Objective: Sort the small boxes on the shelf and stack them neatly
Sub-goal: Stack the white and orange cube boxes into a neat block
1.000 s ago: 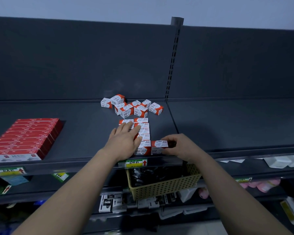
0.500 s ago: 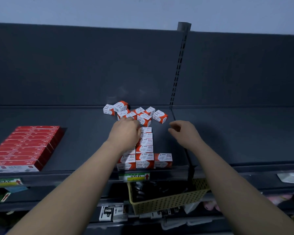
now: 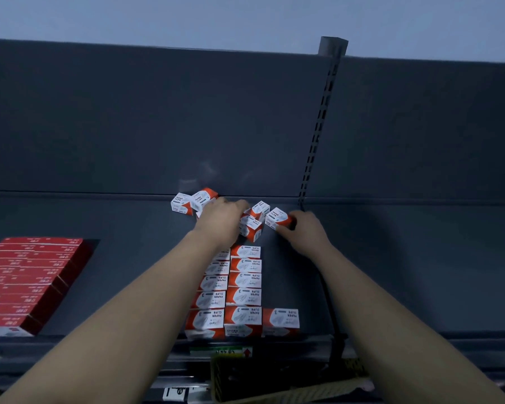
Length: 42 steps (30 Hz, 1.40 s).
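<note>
Forearms point(image 3: 129, 316), bare, rise from the bottom corners of the frame toward centre. Woven yellow plastic basket point(image 3: 289, 389) sits at bottom centre, below the shelf lip. Green-and-white price label point(image 3: 220, 351) with a red arrow is on the lip just above it.

On the dark grey metal shelf point(image 3: 420, 272), lower centre: tidy block of white-and-orange paper-clip boxes point(image 3: 244, 295). Two rows run back from the front edge, with one extra box just right of the front pair, all touching. Lower left: stack of flat red cardboard boxes point(image 3: 27, 281), well apart from the block.

Further back, centre of frame: loose heap of small boxes point(image 3: 252, 228) of the same kind, tilted at odd angles near the back wall. Left hand point(image 3: 220, 220) lies over the heap's left part, fingers curled down. Whether they grip a box I cannot tell; it is hidden under the knuckles. Right hand point(image 3: 306, 228) pinches one tilted orange-ended box point(image 3: 277, 217) at the heap's right end, fingers curled around its orange end.

Behind: dark back panel point(image 3: 129, 126), slotted metal upright point(image 3: 318, 126) at upper right.
</note>
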{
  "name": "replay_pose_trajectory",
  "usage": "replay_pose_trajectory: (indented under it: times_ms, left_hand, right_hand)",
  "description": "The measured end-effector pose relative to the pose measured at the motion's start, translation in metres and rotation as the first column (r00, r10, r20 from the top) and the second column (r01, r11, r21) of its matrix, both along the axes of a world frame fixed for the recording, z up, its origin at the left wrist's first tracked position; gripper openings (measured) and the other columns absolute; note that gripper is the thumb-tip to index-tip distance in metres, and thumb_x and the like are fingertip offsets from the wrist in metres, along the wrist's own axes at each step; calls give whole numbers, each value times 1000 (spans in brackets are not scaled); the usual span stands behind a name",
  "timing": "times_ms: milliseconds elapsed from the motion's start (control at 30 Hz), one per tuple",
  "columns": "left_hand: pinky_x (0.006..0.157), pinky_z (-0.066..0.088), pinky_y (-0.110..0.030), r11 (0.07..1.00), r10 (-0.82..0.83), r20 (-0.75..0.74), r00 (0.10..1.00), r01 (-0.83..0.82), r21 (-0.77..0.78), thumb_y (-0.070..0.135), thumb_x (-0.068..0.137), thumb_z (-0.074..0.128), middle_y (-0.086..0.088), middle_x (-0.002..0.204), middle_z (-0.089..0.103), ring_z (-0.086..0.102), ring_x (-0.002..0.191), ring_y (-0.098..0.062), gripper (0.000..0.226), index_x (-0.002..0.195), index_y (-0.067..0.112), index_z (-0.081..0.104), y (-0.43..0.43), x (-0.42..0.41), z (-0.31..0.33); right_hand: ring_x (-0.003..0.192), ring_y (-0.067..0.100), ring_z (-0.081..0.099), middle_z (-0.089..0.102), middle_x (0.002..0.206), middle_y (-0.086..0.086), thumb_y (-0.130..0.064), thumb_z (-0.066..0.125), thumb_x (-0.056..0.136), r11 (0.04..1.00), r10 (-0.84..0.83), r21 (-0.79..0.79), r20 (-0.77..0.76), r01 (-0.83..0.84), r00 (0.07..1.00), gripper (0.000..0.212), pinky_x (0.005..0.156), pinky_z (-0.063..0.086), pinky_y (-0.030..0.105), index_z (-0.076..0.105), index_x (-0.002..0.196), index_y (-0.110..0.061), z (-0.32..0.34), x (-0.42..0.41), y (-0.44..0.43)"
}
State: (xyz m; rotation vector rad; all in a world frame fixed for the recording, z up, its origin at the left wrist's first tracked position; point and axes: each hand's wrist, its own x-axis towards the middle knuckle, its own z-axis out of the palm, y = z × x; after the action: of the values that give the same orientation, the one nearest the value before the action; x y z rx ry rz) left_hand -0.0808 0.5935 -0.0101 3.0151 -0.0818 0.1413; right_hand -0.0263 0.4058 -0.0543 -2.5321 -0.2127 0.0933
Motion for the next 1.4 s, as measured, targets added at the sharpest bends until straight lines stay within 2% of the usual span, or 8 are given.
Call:
replay_pose_trajectory:
  times_ms: [200,333,467,733,867,1033,1233,1400]
  left_hand:
    - [94,38,-36,1000,-16,-11,1000,16,6,30,81,68,0,121,57,48,110,-23,42,120,25,54,-1,15,-8]
    - [96,34,-36,996,-64,-14,998,65,58,38,82,67,-1,116,55,46,111,-24,32,111,26,60,-1,17,-11]
    - [80,40,-35,981,-37,53,998,46,-187,34,84,68,-4,101,60,52,96,-26,26,96,16,54,1,8,-2]
    - [81,37,-25,876,-13,92,996,56,-479,23,95,49,-2,107,41,53,87,-17,50,141,36,33,-2,-32,15]
    - [77,39,-26,854,-20,92,996,65,-517,22,92,53,-1,106,44,55,82,-14,43,128,39,36,0,-49,17]
    - [61,48,-31,823,4,91,996,48,-567,19,88,60,-3,91,60,60,74,-16,36,109,28,32,-1,-68,19]
    - [81,49,-33,880,1,167,986,78,-468,23,87,61,7,107,60,57,97,-15,42,126,29,47,-7,-81,17]
    - [70,50,-24,718,48,76,996,18,-696,15,84,68,9,93,62,62,81,-8,29,106,21,50,-20,-88,20]
  right_hand:
    - [83,11,57,59,94,-6,-36,73,80,982,-2,191,-42,10,999,34,70,47,26,57,105,-18,10,-7,-12]
    - [70,14,60,65,98,8,-7,72,78,887,56,462,-151,21,987,32,62,52,28,55,101,-22,17,-24,-28]
    - [74,12,61,63,91,3,6,63,82,839,128,544,-207,5,970,28,68,55,30,58,99,-16,26,-46,-38]
    - [87,21,67,71,94,8,-3,76,74,898,247,420,-225,-135,942,22,86,54,40,63,86,-16,31,-81,-48]
    - [72,6,63,70,80,-2,-5,77,73,926,289,321,-260,-199,922,15,77,54,31,68,81,-14,32,-96,-44]
    - [78,12,64,71,84,2,-7,75,74,926,326,286,-284,-244,902,11,82,53,34,70,79,-16,37,-111,-41]
    - [76,8,63,71,79,-4,-8,73,74,933,325,254,-294,-254,899,12,83,52,33,71,75,-20,42,-121,-42]
    - [91,11,64,70,94,-5,-12,69,82,947,245,258,-195,-191,950,12,85,51,28,68,90,-21,43,-119,-40]
